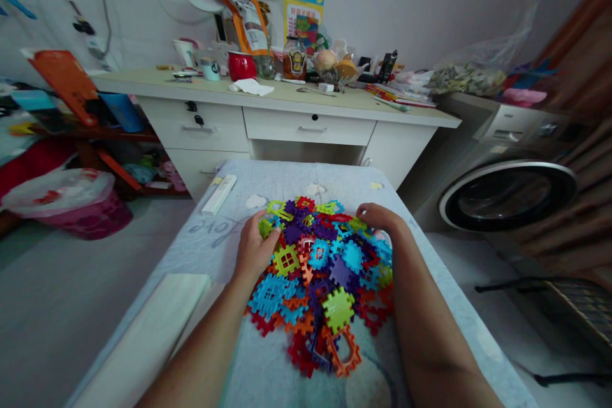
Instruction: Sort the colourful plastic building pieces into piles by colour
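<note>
A heap of notched plastic building pieces point(339, 271), in purple, red, blue, orange and lime green, lies on the cloth-covered table. My left hand point(255, 246) cups the heap's left edge, thumb and fingers apart. Between them a lime green piece point(265, 227) shows, with no clear grip on it. At the far right edge of the heap, my right hand point(381, 217) curves inward, its fingers bent loosely and partly hidden behind the wrist. An orange ring-shaped piece point(344, 352) and a lime green square piece point(339, 309) lie at the near side.
A narrow white box point(220, 195) lies at the table's far left, and a long white panel point(148, 338) along its near left edge. Beyond stands a white desk point(306, 121) crowded with jars and packets. A washing machine point(507, 159) is at right, a pink bin point(90, 210) at left.
</note>
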A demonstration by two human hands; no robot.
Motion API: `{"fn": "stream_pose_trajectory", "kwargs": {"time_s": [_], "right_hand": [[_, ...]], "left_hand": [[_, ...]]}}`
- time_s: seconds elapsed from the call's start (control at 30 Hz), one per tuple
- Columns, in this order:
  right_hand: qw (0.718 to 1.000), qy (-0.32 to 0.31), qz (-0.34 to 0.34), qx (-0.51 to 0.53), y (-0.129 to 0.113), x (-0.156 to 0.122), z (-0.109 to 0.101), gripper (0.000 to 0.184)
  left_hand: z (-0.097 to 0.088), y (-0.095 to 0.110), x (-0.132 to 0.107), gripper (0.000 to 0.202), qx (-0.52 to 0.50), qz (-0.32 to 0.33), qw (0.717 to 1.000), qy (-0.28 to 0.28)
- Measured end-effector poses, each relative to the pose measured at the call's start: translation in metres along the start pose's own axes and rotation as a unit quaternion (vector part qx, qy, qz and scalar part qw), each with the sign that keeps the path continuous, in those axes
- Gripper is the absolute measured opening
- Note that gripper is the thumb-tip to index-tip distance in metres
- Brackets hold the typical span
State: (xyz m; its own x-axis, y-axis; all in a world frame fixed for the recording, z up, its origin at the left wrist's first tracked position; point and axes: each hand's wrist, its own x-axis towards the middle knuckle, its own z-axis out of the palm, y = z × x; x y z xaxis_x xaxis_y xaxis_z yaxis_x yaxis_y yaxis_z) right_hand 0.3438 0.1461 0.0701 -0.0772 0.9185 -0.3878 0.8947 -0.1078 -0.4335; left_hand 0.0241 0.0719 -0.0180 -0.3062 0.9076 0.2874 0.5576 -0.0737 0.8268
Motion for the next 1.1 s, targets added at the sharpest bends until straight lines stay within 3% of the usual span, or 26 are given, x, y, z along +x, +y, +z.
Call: {"fn": "stream_pose_trajectory", "kwargs": {"time_s": [0.13, 0.23, 0.33, 0.43, 0.63, 0.8, 0.97, 1.1], "right_hand": [[0.989, -0.081, -0.103, 0.068, -0.024, -0.007, 0.01, 0.021], [0.979, -0.102, -0.155, 0.084, -0.037, -0.013, 0.01, 0.022], [0.969, -0.093, -0.192, 0.124, -0.038, -0.017, 0.005, 0.024], [0.969, -0.051, -0.184, 0.155, -0.03, -0.013, 0.001, 0.023], [0.982, 0.107, -0.153, -0.001, -0.016, 0.014, 0.02, 0.036], [0.981, 0.071, -0.178, -0.016, -0.019, 0.025, 0.034, 0.047], [0.958, 0.049, -0.258, 0.113, -0.024, 0.013, 0.023, 0.034], [0.946, 0.037, -0.252, 0.199, -0.022, 0.007, 0.013, 0.03]], "left_hand": [[0.0, -0.001, -0.001, 0.052, -0.004, -0.001, 1.0, 0.002], [0.0, 0.001, -0.001, 0.051, -0.004, -0.007, 1.0, 0.004], [0.0, 0.002, -0.001, 0.051, -0.004, -0.008, 1.0, 0.001], [-0.001, 0.003, 0.0, 0.051, -0.003, -0.008, 1.0, 0.0], [-0.001, 0.004, 0.0, 0.05, 0.0, -0.007, 1.0, 0.001], [-0.001, 0.005, 0.0, 0.049, -0.003, -0.01, 1.0, 0.001], [0.0, 0.003, 0.0, 0.05, -0.005, -0.011, 1.0, 0.0], [0.001, 0.001, -0.001, 0.05, -0.006, -0.01, 1.0, 0.001]]}}
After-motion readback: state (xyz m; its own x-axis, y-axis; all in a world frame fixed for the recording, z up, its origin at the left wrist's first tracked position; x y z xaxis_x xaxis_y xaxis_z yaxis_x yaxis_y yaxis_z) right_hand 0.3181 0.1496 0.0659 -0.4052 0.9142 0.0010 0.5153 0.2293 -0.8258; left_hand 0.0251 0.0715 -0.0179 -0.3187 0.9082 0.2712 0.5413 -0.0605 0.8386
